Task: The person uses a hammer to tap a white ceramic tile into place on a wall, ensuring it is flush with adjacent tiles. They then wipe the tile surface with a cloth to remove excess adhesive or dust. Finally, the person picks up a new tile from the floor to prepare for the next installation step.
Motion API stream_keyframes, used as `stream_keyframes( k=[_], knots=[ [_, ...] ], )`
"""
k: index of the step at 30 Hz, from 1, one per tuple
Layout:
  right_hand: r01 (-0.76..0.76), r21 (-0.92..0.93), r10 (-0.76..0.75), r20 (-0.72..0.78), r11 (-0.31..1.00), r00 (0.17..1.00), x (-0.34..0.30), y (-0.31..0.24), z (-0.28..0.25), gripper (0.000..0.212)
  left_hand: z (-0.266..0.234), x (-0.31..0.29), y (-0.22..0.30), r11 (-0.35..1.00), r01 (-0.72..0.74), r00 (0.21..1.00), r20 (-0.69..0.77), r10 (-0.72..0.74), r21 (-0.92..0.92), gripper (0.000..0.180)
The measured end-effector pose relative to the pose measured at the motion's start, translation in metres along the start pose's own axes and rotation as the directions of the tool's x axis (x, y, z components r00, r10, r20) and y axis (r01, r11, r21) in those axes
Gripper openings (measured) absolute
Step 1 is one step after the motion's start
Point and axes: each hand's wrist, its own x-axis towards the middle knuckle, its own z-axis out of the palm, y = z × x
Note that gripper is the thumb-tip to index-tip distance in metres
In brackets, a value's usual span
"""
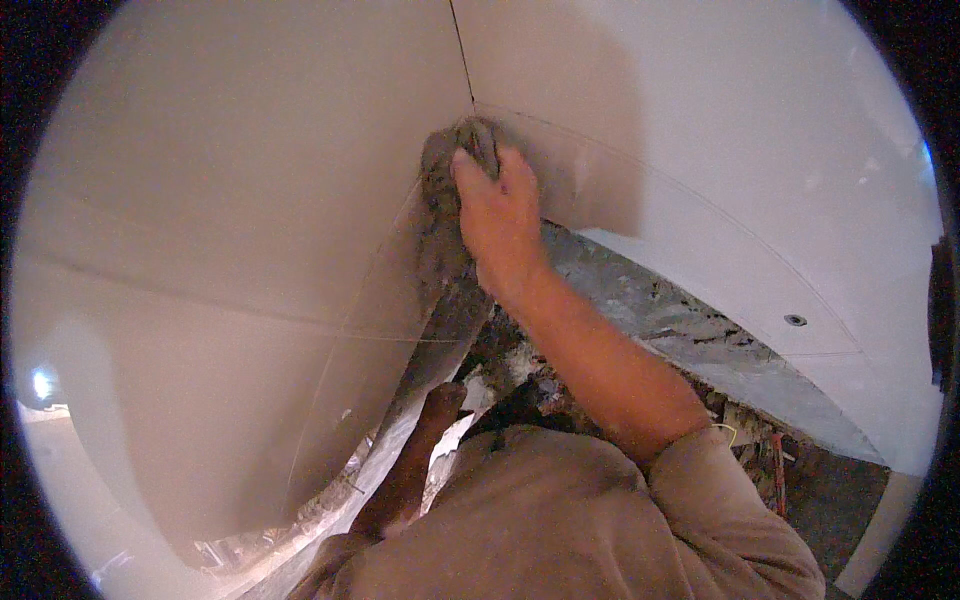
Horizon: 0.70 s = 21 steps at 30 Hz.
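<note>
My right hand (500, 205) reaches up into the corner where two pale walls meet. Its fingers are closed round a dark grey pad-like thing (482, 145), pressed against the wall; its exact kind is hard to make out. Around and below it, a rough dark grey smear (443, 210) of wet-looking material covers the corner. My left hand (445, 400) is low in front of my body, in shadow. It looks closed like a fist, but what it holds, if anything, does not show.
Thin drawn lines run over the left wall (220, 250) and the right wall (740, 140). A small round fitting (795, 320) sits in the right wall. Below it, a rough grey slab (680, 310) slants down to the right. Rubble-like debris (515, 365) lies beneath my arm.
</note>
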Motion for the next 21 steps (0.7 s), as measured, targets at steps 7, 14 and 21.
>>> stream_keyframes(
  k=[7, 14, 21],
  knots=[
    [0.559, -0.238, -0.478, 0.325, 0.794, 0.816, -0.094, 0.014, -0.016, 0.056, -0.014, 0.013, 0.052, 0.870, 0.217, 0.976, 0.073, -0.207, -0.443, 0.031],
    [0.395, -0.323, -0.416, 0.004, 0.860, 0.909, -0.016, 0.032, -0.010, 0.053, 0.023, 0.023, 0.012, 0.973, -0.187, 0.971, -0.173, 0.163, -0.134, 0.027],
    [-0.510, -0.079, 0.512, 0.245, 0.857, 0.823, -0.092, 0.089, -0.081, 0.049, 0.035, 0.018, 0.007, 0.957, -0.032, 0.997, -0.082, 0.009, -0.287, 0.028]
  ],
)
